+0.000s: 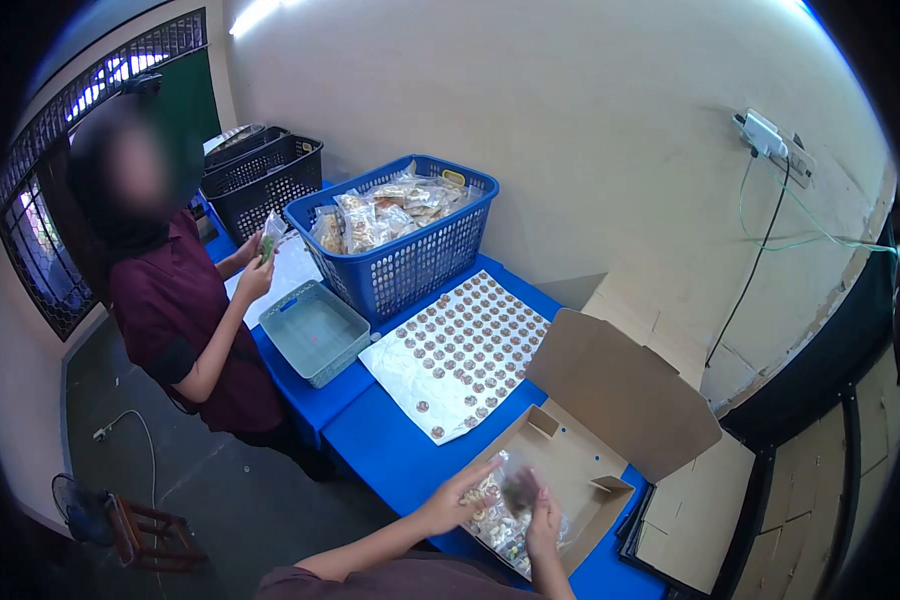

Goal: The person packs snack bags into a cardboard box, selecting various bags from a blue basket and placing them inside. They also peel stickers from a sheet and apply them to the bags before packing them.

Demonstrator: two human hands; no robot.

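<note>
Over an open cardboard box (580,440), my left hand (450,503) and my right hand (543,525) hold a clear plastic packet (515,485) between them. My left fingers are closed at its left edge, and my right fingers grip its right side. Something dark, smeared by motion, shows at the packet's upper part. Below the hands, several clear packets with pale contents (500,530) lie in the box. Beyond the box, a white sheet of round brown stickers (460,350) lies on the blue table (370,440), with part of its near-left area bare of stickers.
A blue basket (410,280) full of packets stands by the wall, beside a grey-green tray (315,335) and black baskets (270,190). At left, a co-worker (185,300) holds a small packet (271,235). Flattened cardboard (700,510) is at right; cables hang from a wall socket (765,135).
</note>
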